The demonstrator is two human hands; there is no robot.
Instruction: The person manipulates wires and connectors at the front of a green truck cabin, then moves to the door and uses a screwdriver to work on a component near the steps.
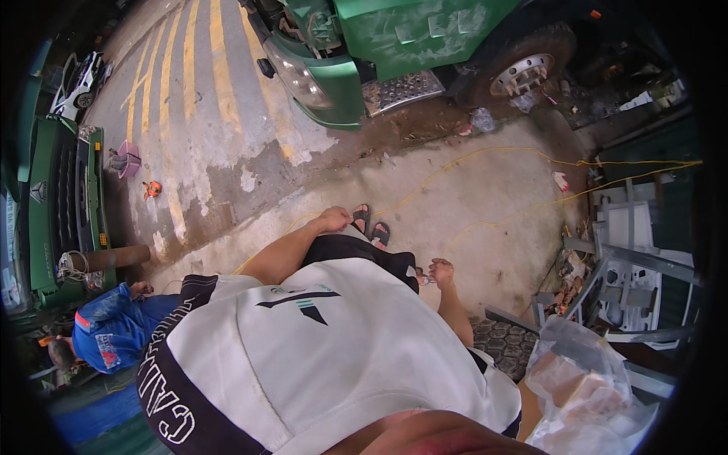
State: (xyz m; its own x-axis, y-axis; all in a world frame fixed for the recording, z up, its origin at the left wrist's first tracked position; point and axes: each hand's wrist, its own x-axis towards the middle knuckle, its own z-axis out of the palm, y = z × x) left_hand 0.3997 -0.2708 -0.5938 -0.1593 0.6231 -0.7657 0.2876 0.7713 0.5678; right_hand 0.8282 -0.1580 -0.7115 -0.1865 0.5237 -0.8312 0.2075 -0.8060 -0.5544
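Note:
My left hand (335, 220) is in front of my body with its fingers curled together, beside dark sandals (381, 233) on the floor. Whatever it might hold does not show. To the right, my right hand (441, 271) is also closed, its fingers bent inward. A small pale shape lies close to its fingertips, too unclear to name. Between the hands are my black shorts (353, 249), below the white shirt (334, 334). A yellow cable (455, 161) runs over the concrete floor ahead of me.
A green truck (425, 38) with its wheel (523, 72) stands ahead; another green truck (61, 205) is at left. A person in blue (114, 326) bends near it. Metal frames (644, 265) and a plastic bag (580, 387) are at right. A pink basket (127, 159) sits left.

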